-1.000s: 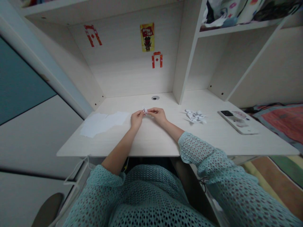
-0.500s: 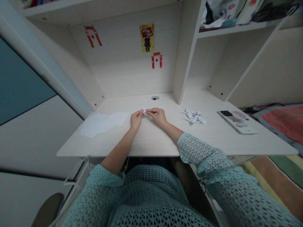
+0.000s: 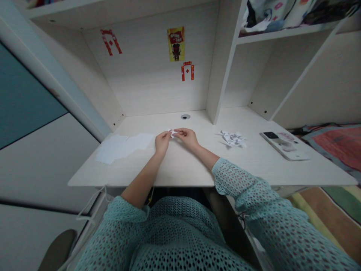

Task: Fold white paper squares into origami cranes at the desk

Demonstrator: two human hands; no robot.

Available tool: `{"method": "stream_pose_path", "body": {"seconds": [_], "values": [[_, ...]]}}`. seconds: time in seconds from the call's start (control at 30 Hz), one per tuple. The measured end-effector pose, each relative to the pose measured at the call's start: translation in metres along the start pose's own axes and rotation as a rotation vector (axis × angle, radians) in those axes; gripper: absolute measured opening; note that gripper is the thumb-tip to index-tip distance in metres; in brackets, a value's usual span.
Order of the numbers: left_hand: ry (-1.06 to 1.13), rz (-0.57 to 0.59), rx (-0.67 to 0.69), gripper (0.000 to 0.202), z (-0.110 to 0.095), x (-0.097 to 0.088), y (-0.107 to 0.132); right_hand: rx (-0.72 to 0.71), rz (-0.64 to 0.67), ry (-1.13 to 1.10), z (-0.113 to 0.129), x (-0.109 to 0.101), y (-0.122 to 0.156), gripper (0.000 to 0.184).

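Between my two hands is a small folded piece of white paper [image 3: 172,133], pinched just above the desk. My left hand [image 3: 162,143] grips its left side with closed fingers. From the right, my right hand [image 3: 187,137] pinches the other side between thumb and fingers. Part of the paper is hidden behind the fingertips. Left of my hands, flat white paper sheets [image 3: 115,147] lie overlapping on the desk. To the right sits a small heap of folded white paper pieces [image 3: 232,139].
The white desk [image 3: 180,171] has a round cable hole [image 3: 185,117] near its back. A phone [image 3: 284,146] lies at the right. An upright shelf panel [image 3: 222,75] meets the desk behind the paper heap. Red and yellow stickers [image 3: 176,43] are on the back wall.
The folded paper has tilted from standing fairly upright to lying flatter between my fingers. My right fingers have shifted slightly over it; both hands stay in nearly the same place.
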State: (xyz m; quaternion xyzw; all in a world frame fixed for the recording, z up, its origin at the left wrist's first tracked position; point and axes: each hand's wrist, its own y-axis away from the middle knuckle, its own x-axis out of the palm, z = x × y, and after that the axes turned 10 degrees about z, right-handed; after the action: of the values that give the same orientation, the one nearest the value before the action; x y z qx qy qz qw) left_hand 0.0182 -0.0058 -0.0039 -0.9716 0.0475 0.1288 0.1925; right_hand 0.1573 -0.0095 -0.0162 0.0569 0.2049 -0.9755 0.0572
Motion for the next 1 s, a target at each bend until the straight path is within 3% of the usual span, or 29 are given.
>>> {"method": "stream_pose_path", "body": {"seconds": [0.23,0.4,0.6,1.0], "values": [[-0.044,0.032,0.041,0.032,-0.0026,0.0014,0.002,0.034,0.017,-0.177,-0.0072,-0.0036,-0.0054,0.041],[-0.07,0.024,0.027,0.034,-0.0017,0.0013,0.0027,0.004,0.029,-0.092,-0.0067,-0.0075,-0.0071,0.039],[0.05,-0.014,-0.017,0.033,0.0035,0.0007,-0.0006,-0.036,0.048,0.066,-0.0015,-0.01,-0.0062,0.03],[0.124,-0.066,-0.099,0.035,0.0037,-0.0007,0.0001,-0.014,0.063,0.06,-0.0094,-0.0013,-0.0054,0.029]]}}
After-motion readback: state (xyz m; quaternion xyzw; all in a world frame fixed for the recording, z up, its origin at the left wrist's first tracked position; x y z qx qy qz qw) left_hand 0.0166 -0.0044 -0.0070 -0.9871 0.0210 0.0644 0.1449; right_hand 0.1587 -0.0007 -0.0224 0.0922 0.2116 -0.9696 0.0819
